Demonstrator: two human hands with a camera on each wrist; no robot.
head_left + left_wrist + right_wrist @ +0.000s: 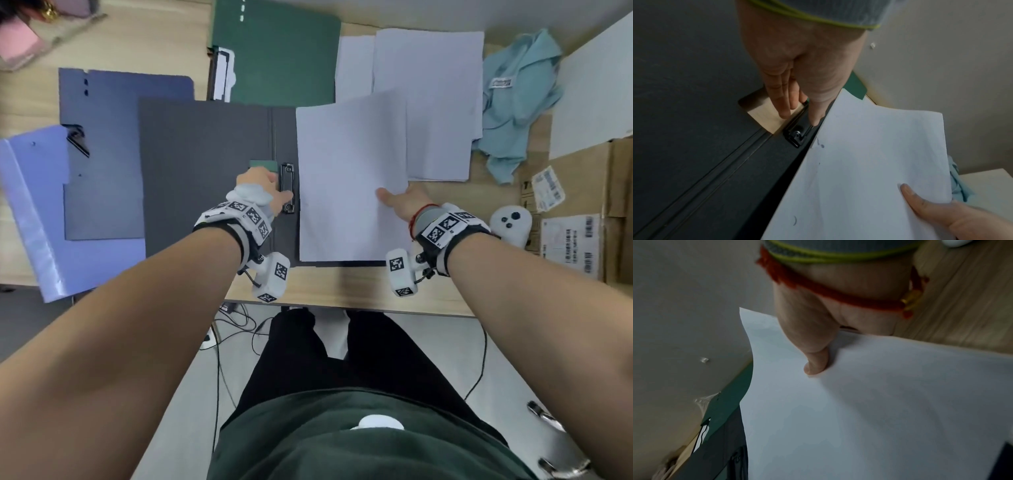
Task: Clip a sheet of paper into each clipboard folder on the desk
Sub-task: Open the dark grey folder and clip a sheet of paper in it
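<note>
A dark grey clipboard folder (205,171) lies open in the middle of the desk, with a black clip (287,187) beside its spine. My left hand (274,188) pinches that clip (795,136), thumb on top and fingers in the cut-out beside it. My right hand (394,198) holds a white sheet of paper (349,178) by its right edge, thumb on top, fingers hidden underneath. The sheet (869,162) hovers tilted over the folder's right half, its left edge just beside the clip. In the right wrist view the thumb (816,368) presses on the sheet (879,410).
A paper stack (435,85) lies at the back right, beside a green folder (284,51). Blue folders (102,154) and a lilac one (27,205) overlap at the left. A teal cloth (517,102), cardboard boxes (582,212) and a white device (510,222) sit at the right.
</note>
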